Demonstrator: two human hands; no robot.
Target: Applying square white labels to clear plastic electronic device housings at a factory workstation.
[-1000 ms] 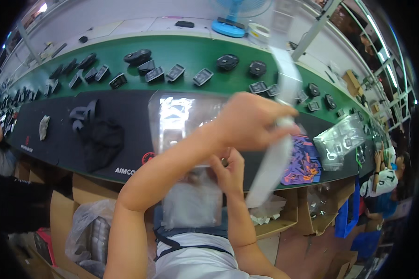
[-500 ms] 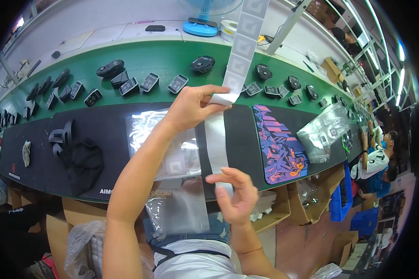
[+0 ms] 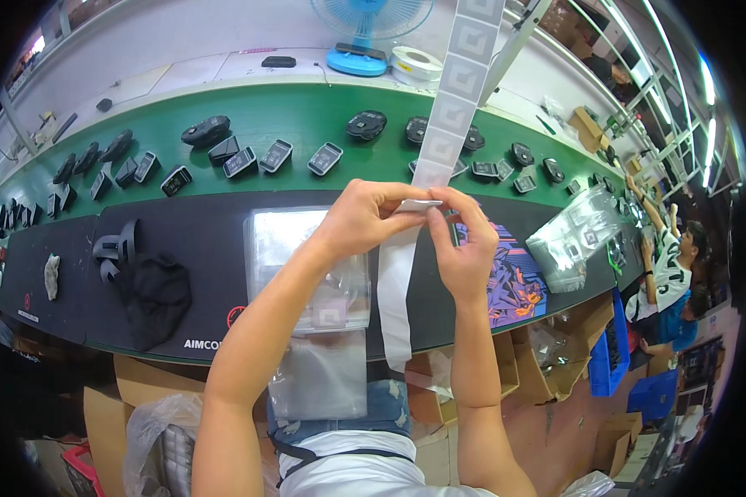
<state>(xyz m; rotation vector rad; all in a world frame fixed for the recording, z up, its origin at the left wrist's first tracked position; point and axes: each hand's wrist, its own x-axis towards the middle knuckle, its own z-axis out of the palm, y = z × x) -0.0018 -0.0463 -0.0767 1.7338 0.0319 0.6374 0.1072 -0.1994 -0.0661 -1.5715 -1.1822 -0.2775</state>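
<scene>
A long strip of square, translucent labels (image 3: 448,120) comes down from the top edge, and its plain white backing (image 3: 395,290) hangs over the table's front edge. My left hand (image 3: 360,219) pinches the strip at its fold between thumb and fingers. Close beside it, my right hand (image 3: 466,244) is closed at the same fold, thumb against fingertips. Whether a label is peeling there is too small to tell. Left of the backing lies a stack of clear plastic bags (image 3: 265,257), a square label near its lower right. One clear bag (image 3: 319,385) hangs down over my lap.
Computer mice and small dark boxed devices (image 3: 325,159) line the green bench (image 3: 307,103). More clear bags (image 3: 576,240) and a colourful mat (image 3: 514,286) lie to the right. A black cloth (image 3: 153,298) is at left. Behind stands a blue fan (image 3: 356,60); co-workers (image 3: 671,257) sit far right.
My right hand has risen from near the table's front edge to meet my left hand at the strip. My left hand and the strip have shifted right and slightly down.
</scene>
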